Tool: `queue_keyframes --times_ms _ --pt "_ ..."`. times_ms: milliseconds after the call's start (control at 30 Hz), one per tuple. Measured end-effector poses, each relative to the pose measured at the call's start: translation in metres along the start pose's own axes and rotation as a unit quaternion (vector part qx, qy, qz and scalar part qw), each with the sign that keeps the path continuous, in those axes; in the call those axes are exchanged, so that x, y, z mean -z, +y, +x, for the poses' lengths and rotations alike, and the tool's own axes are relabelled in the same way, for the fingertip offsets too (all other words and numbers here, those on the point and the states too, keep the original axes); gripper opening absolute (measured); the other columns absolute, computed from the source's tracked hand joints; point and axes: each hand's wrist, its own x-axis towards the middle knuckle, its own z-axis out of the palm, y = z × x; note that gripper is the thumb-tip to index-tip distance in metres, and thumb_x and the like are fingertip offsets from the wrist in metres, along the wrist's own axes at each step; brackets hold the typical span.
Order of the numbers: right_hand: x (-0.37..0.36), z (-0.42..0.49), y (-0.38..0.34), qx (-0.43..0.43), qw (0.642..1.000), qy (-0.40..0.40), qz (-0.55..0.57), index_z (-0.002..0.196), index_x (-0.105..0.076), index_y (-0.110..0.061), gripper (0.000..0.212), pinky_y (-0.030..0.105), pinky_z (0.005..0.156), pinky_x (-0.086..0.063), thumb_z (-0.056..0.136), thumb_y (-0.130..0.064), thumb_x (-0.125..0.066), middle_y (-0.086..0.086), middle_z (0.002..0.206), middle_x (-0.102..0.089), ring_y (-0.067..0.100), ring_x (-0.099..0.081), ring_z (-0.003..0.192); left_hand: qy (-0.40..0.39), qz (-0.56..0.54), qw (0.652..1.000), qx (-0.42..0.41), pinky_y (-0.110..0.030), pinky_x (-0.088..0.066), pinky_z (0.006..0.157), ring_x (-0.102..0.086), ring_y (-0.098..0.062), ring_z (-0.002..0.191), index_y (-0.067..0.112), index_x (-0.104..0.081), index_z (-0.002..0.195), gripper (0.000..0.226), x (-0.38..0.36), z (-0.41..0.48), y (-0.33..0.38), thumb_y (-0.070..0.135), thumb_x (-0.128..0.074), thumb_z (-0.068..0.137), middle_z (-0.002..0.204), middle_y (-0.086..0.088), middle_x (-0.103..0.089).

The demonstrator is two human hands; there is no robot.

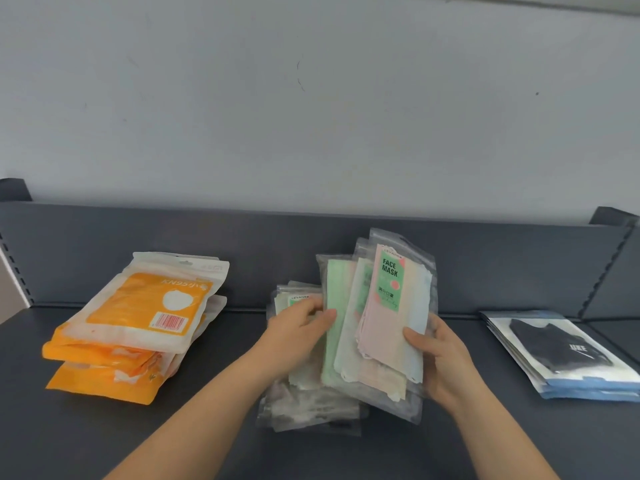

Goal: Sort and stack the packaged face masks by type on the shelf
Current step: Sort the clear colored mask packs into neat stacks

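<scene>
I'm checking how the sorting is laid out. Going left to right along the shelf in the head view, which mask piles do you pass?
Orange KN95 packs → pastel FACE MASK packs, held in both hands → black mask packs.

Wall and shelving parts, seen from above and in front.

A pale grey wall [311,98] is seen filling the upper frame; faint scuffs and a small dark dot are noted on it. Along the top right edge, a light strip [554,3] is cut off by the frame. Slotted uprights are seen at both sides: one at far left [14,268], one at right [602,271], each with a row of small slots. Dark end caps [14,189] are set at the back panel's upper corners.
</scene>
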Motion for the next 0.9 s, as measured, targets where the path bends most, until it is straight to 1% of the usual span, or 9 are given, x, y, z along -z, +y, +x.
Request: queue_keyframes --times_ms 67,133,267,333,433,567,667,767,900 --pt "-0.005 -0.006 0.000 0.011 1.000 -0.019 0.002 0.110 -0.055 -0.009 0.041 0.049 0.072 -0.061 0.071 0.002 -0.064 0.013 0.111 -0.073 0.033 -0.071 0.098 -0.014 -0.102 0.995 0.001 -0.031 -0.054 0.090 -0.068 -0.011 0.100 0.024 -0.056 0.114 0.017 -0.002 -0.001 0.003 0.032 -0.049 0.101 0.107 0.012 -0.071" --pt "-0.009 -0.010 -0.001 0.019 0.999 -0.038 0.001 0.112 -0.054 -0.007 0.041 0.051 0.076 -0.060 0.073 0.002 -0.064 0.015 0.114 -0.072 0.034 -0.070 0.101 -0.035 -0.207 0.978 0.018 -0.030 -0.059 0.080 -0.072 -0.011 0.093 0.022 -0.051 0.116 0.016 -0.002 -0.004 0.007 0.027 -0.050 0.101 0.105 0.004 -0.073" --pt "-0.013 -0.016 -0.003 0.040 0.999 -0.032 0.006 0.115 -0.057 -0.003 0.045 0.042 0.070 -0.060 0.071 -0.001 -0.068 0.019 0.117 -0.070 0.033 -0.071 0.099 -0.056 -0.319 0.946 0.026 -0.036 -0.060 0.081 -0.073 -0.018 0.095 0.022 -0.050 0.122 0.022 -0.004 -0.002 0.009 0.021 -0.053 0.100 0.106 0.002 -0.075" --pt "-0.011 -0.020 -0.004 0.051 0.999 -0.018 0.002 0.109 -0.061 -0.005 0.039 0.040 0.067 -0.061 0.071 -0.002 -0.068 0.018 0.115 -0.071 0.030 -0.072 0.095 -0.062 -0.351 0.934 0.032 -0.038 -0.060 0.082 -0.073 -0.019 0.097 0.021 -0.052 0.123 0.025 -0.006 0.000 0.007 0.018 -0.055 0.099 0.108 0.002 -0.075" --pt "-0.004 -0.027 -0.007 0.074 0.997 0.009 0.010 0.099 -0.064 -0.011 0.028 0.040 0.065 -0.062 0.073 0.001 -0.063 0.013 0.111 -0.074 0.026 -0.074 0.091 -0.079 -0.369 0.925 0.035 -0.040 -0.058 0.085 -0.072 -0.022 0.102 0.018 -0.054 0.124 0.027 -0.009 0.004 0.005 0.014 -0.056 0.098 0.114 -0.002 -0.074" --pt "0.012 -0.037 -0.009 0.096 0.995 0.033 -0.007 0.125 -0.057 -0.005 0.048 0.048 0.086 -0.058 0.078 0.001 -0.062 0.013 0.123 -0.069 0.032 -0.068 0.109 -0.079 -0.344 0.935 0.032 -0.041 -0.058 0.086 -0.072 -0.021 0.101 0.017 -0.054 0.123 0.027 -0.015 0.014 0.002 0.011 -0.058 0.097 0.115 -0.003 -0.073" --pt "0.027 -0.043 -0.008 0.091 0.994 0.048 -0.034 0.132 -0.053 -0.007 0.056 0.059 0.098 -0.048 0.078 -0.002 -0.065 0.014 0.127 -0.066 0.036 -0.064 0.115 -0.088 -0.327 0.941 0.025 -0.036 -0.059 0.081 -0.073 -0.019 0.100 0.018 -0.055 0.119 0.024 -0.023 0.017 0.003 0.010 -0.058 0.097 0.114 -0.002 -0.074" --pt "0.043 -0.046 -0.013 0.086 0.994 0.048 -0.046 0.131 -0.053 -0.009 0.056 0.058 0.095 -0.050 0.077 -0.001 -0.065 0.013 0.127 -0.067 0.035 -0.064 0.115 -0.082 -0.332 0.939 0.018 -0.030 -0.060 0.075 -0.073 -0.018 0.098 0.017 -0.055 0.119 0.025 -0.036 0.017 0.009 0.007 -0.058 0.096 0.112 -0.001 -0.074" --pt "0.066 -0.044 -0.029 0.081 0.994 0.038 -0.056 0.125 -0.059 -0.015 0.052 0.061 0.101 -0.045 0.075 -0.001 -0.065 0.011 0.122 -0.069 0.035 -0.064 0.114 -0.053 -0.337 0.940 0.012 -0.033 -0.061 0.076 -0.073 -0.019 0.098 0.016 -0.054 0.119 0.028 -0.054 0.018 0.023 0.008 -0.062 0.094 0.112 -0.001 -0.074"
